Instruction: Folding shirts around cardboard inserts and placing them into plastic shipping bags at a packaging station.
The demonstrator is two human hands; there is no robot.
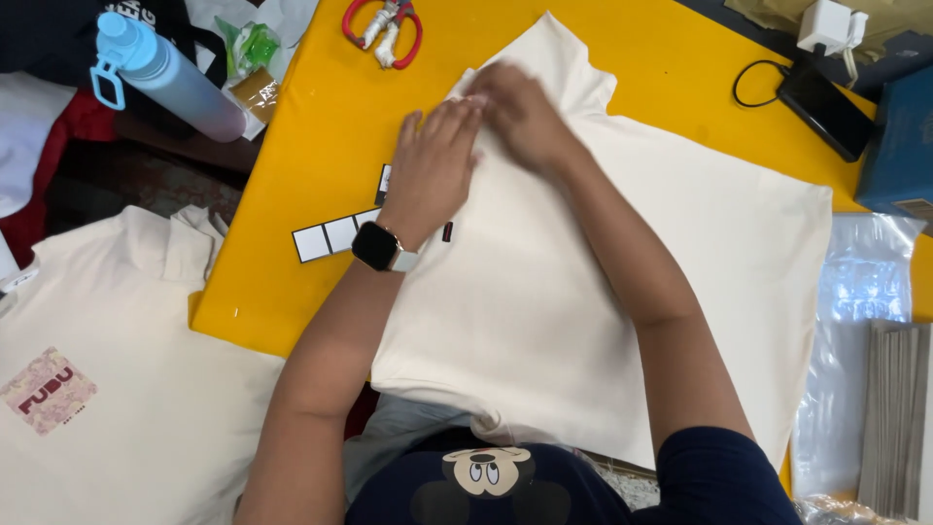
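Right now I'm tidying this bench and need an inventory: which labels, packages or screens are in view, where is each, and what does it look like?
Label strip: white rectangles edged black, on the yellow table beside the left hand.
Printed patch: pink square with dark red lettering, on the cream shirt at left.
Phone: black slab, screen dark, top right, cable attached.
Box: blue, right edge.
Clear plastic bags: at right.
Smartwatch: dark screen, left wrist.

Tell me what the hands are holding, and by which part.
Nothing is gripped. Left hand and right hand press flat on the cream garment, near its top edge.
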